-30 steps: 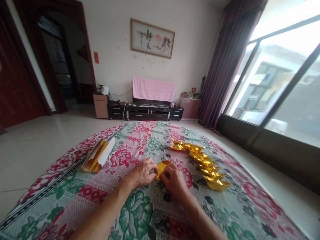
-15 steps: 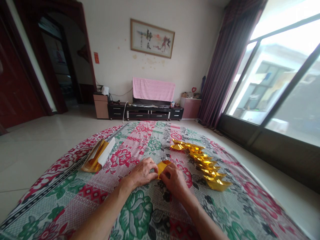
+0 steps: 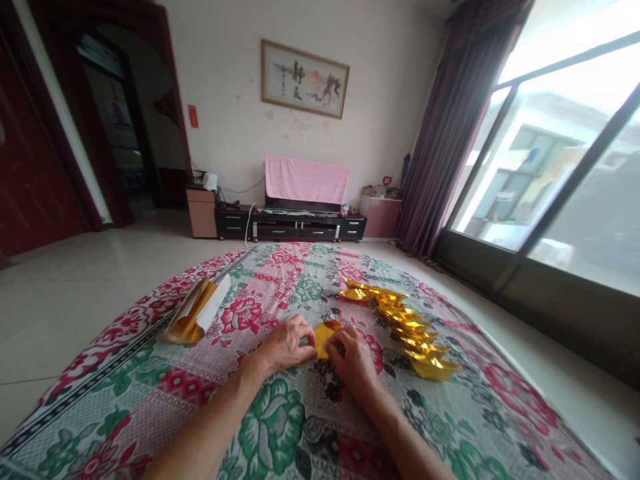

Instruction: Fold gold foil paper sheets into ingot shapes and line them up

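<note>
Between my two hands lies a small piece of gold foil paper [image 3: 326, 333], partly folded, on the flowered tablecloth [image 3: 280, 427]. My left hand [image 3: 289, 343] pinches its left edge with thumb and fingers. On the opposite side, my right hand [image 3: 350, 353] has its fingers closed at the paper's right edge, hiding that part. To the right, several folded gold paper ingots [image 3: 435, 367] stand in a slanting row. A bundle of gold and white paper sheets [image 3: 200, 310], curled over, rests on the left of the cloth.
Beyond the round table stands a low black TV cabinet [image 3: 300, 230], with a pink cloth [image 3: 307, 179] draped over the screen. A purple curtain [image 3: 430, 147] and large window [image 3: 560, 180] are on the right. A doorway [image 3: 120, 127] is at the left.
My right hand has shifted very slightly to the right along the gold paper, showing a bit more of it. The left hand stays in place.
</note>
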The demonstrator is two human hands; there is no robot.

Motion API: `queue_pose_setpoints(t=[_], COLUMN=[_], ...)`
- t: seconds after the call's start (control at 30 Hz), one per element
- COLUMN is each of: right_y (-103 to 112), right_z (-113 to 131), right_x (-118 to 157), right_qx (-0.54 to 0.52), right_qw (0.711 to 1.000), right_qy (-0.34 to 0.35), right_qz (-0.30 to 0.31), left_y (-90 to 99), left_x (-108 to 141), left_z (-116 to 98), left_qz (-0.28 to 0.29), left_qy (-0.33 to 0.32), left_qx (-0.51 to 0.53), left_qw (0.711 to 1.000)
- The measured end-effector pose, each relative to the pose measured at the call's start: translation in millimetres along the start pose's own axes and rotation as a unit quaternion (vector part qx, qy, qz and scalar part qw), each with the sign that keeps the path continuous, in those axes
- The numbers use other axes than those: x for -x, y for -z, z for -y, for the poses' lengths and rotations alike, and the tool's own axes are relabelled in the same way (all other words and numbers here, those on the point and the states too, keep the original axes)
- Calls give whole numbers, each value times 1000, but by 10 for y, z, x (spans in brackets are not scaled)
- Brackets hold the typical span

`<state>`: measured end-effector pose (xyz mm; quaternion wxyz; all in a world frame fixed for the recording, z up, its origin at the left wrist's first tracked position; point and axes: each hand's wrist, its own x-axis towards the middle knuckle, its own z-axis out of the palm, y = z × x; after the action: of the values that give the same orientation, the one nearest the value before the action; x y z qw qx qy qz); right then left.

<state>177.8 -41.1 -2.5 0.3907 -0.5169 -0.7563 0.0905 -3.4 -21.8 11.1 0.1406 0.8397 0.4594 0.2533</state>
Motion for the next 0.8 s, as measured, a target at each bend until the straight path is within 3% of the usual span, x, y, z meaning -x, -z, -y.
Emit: queue_pose_setpoints(t=[0.2,0.47,0.8], right_y=[28,6,100], right_z=[52,146,-27], right_x=[48,68,33], right_qx=[-19,36,34], right_qw=[1000,999,996], right_qy=[17,12,10], right_qz=[6,33,81], left_y=[-14,-18,3], left_x=[-9,-11,-4], left_z=[5,14,-4], left_qz=[-3,4,5], left_qy=[-5,-6,-9], left_qx=[-5,-6,-15], left_qw=[1000,1000,1000])
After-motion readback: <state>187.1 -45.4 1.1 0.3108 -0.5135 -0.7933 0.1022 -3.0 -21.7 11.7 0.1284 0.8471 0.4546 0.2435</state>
